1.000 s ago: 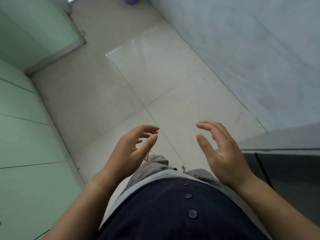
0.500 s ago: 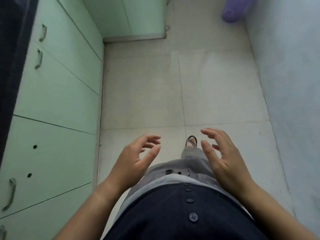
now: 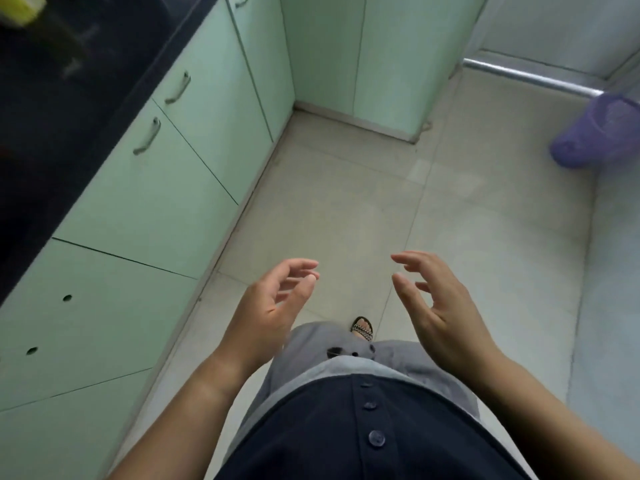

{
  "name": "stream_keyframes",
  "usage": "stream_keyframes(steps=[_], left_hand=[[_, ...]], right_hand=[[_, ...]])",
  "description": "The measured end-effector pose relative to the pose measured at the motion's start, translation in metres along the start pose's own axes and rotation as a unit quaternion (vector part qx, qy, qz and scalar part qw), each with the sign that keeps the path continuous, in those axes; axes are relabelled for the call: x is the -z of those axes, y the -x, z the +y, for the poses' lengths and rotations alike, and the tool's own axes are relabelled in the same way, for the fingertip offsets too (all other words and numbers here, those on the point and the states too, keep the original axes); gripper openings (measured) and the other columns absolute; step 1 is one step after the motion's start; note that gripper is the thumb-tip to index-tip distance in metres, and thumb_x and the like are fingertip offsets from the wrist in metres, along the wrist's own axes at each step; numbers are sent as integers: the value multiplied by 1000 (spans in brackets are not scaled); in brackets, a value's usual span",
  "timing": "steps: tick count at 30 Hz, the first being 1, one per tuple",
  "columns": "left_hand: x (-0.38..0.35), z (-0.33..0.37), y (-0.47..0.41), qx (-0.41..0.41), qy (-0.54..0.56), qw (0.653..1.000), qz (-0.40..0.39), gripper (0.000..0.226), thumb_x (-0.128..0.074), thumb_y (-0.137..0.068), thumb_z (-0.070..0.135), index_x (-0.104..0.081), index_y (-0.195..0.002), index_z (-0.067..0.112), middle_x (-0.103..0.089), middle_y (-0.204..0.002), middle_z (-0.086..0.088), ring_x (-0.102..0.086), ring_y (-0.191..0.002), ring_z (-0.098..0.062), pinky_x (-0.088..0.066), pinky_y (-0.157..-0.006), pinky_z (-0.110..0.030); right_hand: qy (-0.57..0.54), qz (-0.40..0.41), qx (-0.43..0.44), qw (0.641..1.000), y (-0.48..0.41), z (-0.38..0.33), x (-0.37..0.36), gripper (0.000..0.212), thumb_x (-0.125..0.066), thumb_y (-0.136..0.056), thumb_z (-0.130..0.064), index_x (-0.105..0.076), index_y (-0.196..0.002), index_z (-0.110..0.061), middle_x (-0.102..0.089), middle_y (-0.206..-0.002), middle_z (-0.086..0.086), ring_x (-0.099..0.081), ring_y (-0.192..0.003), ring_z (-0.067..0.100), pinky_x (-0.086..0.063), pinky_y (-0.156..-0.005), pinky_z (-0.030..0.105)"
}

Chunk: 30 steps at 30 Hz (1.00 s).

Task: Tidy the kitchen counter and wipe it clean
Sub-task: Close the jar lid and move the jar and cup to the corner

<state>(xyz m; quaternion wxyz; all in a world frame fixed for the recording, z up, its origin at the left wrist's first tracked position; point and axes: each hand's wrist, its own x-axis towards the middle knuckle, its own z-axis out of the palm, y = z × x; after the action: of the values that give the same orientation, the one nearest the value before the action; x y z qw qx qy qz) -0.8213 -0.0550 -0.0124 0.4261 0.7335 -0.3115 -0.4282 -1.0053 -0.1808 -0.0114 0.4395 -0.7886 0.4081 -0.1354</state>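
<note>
No brand, label or writing could be read anywhere in the view. The left hand [image 3: 273, 306] and the right hand [image 3: 440, 306] hung apart in front of the person's waist, palms turned toward each other, fingers loosely curled and spread, neither holding anything. The dark kitchen counter [image 3: 59, 109] ran along the upper left edge, well away from both hands; a blurred yellow-green thing [image 3: 20, 8] sat on it at the top corner, too smeared to identify. Below the counter's edge stood pale green cabinets [image 3: 166, 188] with metal handles [image 3: 147, 136], meeting a second green cabinet block [image 3: 363, 53] at the far corner. The light tiled floor [image 3: 346, 209] lay open ahead of the hands. A purple basket [image 3: 595, 133] stood at the right, near a grey wall [image 3: 616, 271]. One sandalled foot [image 3: 363, 328] showed between the hands.
</note>
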Motion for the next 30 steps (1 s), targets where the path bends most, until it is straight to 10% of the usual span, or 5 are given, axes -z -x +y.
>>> stream_keyframes(steps=[30], left_hand=[[299,32,-305,95,115,939,309,32,-47,-75,63,-59,-100,48,-66,-105,18,-60,-101,2,-46,-83,-16]], right_hand=[[51,-280,228,931,-517,-207,-157,50,-32,-88,-57,-54,-118,-24,-52,-121,-11,-49,-111,0,-46,-94,32]])
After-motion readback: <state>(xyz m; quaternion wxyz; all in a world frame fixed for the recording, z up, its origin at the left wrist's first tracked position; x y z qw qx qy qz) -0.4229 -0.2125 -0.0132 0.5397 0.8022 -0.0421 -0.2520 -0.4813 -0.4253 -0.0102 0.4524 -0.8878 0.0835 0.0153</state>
